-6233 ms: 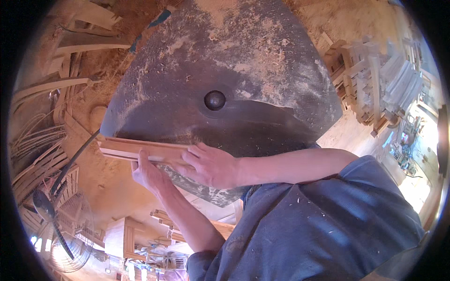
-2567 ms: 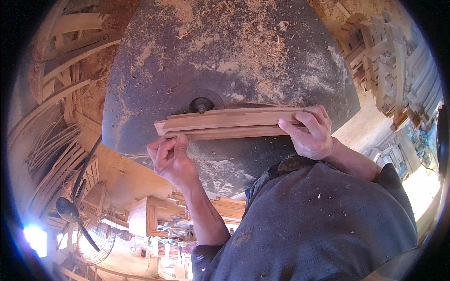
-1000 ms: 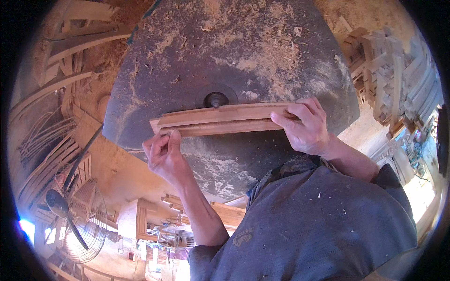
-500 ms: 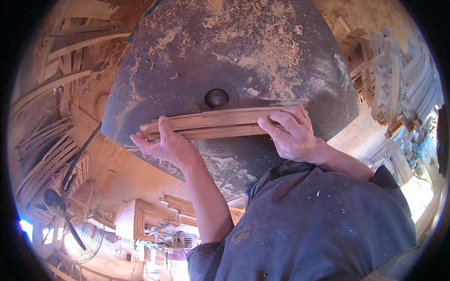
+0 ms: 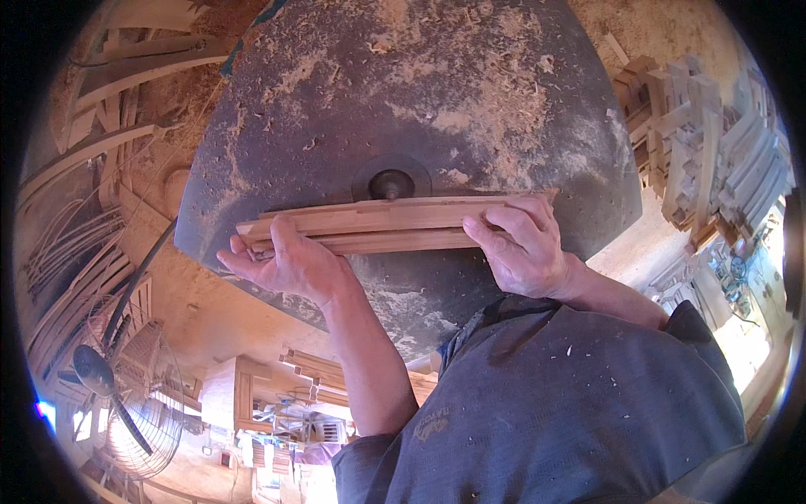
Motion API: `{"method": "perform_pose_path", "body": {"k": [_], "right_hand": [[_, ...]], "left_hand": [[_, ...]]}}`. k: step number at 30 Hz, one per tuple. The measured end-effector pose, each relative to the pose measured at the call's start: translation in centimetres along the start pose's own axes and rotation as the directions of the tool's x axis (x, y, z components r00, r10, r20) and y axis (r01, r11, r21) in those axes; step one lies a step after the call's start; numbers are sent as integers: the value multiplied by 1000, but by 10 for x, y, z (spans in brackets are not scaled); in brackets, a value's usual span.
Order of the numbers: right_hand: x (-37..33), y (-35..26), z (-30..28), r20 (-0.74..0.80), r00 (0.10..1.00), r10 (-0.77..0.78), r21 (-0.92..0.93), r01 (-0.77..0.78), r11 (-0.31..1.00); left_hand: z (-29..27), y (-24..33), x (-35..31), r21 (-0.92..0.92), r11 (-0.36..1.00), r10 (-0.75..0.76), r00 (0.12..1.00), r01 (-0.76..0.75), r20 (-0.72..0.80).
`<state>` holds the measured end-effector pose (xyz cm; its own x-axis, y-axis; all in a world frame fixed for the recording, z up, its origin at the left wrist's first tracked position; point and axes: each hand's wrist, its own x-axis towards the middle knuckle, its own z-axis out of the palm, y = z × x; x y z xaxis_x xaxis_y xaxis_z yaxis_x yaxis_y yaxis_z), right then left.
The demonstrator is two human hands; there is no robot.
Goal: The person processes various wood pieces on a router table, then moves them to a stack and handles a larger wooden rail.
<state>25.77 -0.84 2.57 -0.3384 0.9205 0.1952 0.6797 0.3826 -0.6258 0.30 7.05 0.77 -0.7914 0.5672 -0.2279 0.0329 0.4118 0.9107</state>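
Note:
Lengthwise across the near part of a dark machine table (image 5: 294, 160) lies a stacked pair of long wooden strips (image 5: 395, 216), with a narrow dark gap between them. My left hand (image 5: 290, 262) grips their left end, thumb over the top and fingers underneath. Round the right end my right hand (image 5: 525, 244) is closed, thumb on the near side and fingers across the top. Just beyond the strips' middle, a round spindle cutter (image 5: 389, 184) sits in a hole in the table. The strips' far edge comes up to the spindle and seems to touch it.
Sawdust and shavings (image 5: 495, 92) cover much of the table. To the right stands a tall stack of cut wooden pieces (image 5: 705, 143). Curved wooden parts (image 5: 92, 160) lie at the left, above a wire-caged fan (image 5: 138, 403). Wooden frames (image 5: 319, 374) stand behind my left arm.
The strips have shifted slightly left, and their far edge now lies against or very near the spindle. My left hand has moved left with them; both hands keep their grip.

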Motion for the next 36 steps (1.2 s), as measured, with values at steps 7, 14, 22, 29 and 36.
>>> {"method": "perform_pose_path", "body": {"k": [7, 14, 22, 29, 36], "right_hand": [[3, 0, 0, -5, 1000, -6, -2, 6, 1000], [3, 0, 2, -8, 1000, -15, -9, 15, 1000], [14, 1, 10, -9, 998, -68, 14, 68, 998], [31, -7, 19, 10, 996, -86, 35, 85, 996], [51, -13, 34, -5, 988, -155, 63, 155, 986]], "left_hand": [[7, 3, 0, -45, 999, 14, 1000, -15, -23], [7, 1, 2, 2, 1000, 27, 999, -27, -36], [-1, 0, 14, 13, 999, 41, 998, -40, -57], [-18, -13, 38, 35, 996, 88, 984, -83, -152], [-33, -17, 57, 39, 998, 61, 974, -54, -219]]}}
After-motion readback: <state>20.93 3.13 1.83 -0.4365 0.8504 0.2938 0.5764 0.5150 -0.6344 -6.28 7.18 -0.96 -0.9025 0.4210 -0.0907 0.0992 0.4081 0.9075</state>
